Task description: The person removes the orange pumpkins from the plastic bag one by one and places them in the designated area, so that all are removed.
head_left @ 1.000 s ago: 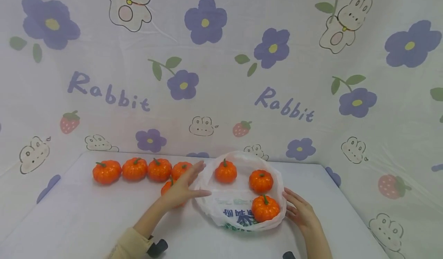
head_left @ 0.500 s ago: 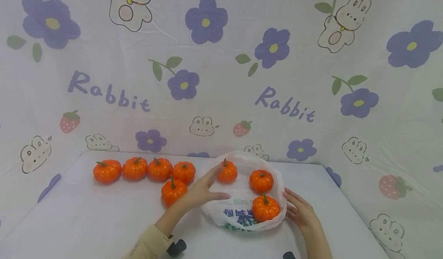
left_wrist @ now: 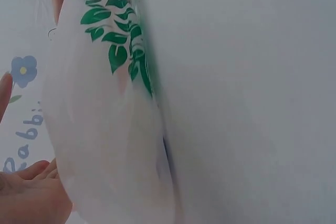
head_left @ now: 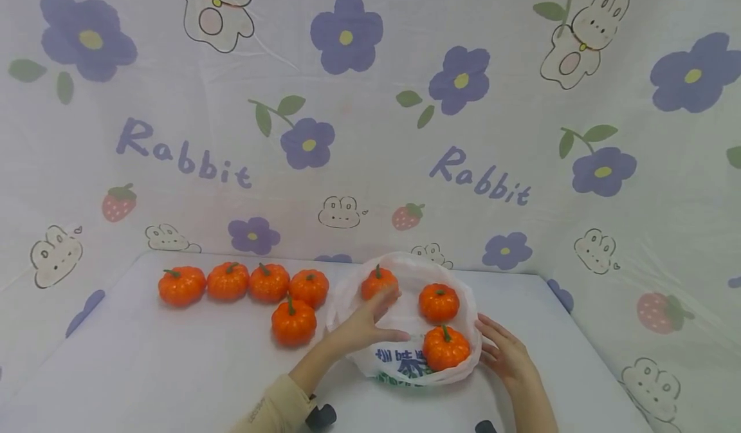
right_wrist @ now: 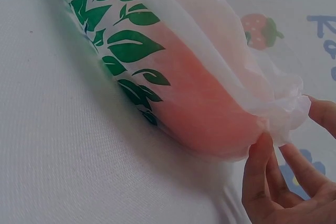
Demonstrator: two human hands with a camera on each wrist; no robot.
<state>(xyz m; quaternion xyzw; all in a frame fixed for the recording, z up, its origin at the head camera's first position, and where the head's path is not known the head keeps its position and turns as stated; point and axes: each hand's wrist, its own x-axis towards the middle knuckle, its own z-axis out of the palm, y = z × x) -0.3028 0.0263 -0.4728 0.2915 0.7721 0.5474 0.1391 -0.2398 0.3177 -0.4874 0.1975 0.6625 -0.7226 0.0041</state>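
White table (head_left: 173, 368); left hand (head_left: 361, 327) spread inside thin white plastic bag (head_left: 399, 362), nearing far-left small orange pumpkin (head_left: 379, 282). Pinch gently; right hand (head_left: 509, 356), fingers relaxed, steadying rim.

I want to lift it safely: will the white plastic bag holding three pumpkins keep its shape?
Probably not. The plastic bag looks thin and crumpled, so it should sag. The three small pumpkins sit loose inside and may roll together. The right hand touches its rim.

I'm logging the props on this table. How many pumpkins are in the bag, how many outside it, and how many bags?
Pumpkins in the bag: 3
Pumpkins outside the bag: 5
White plastic bag: 1
Total: 9 things
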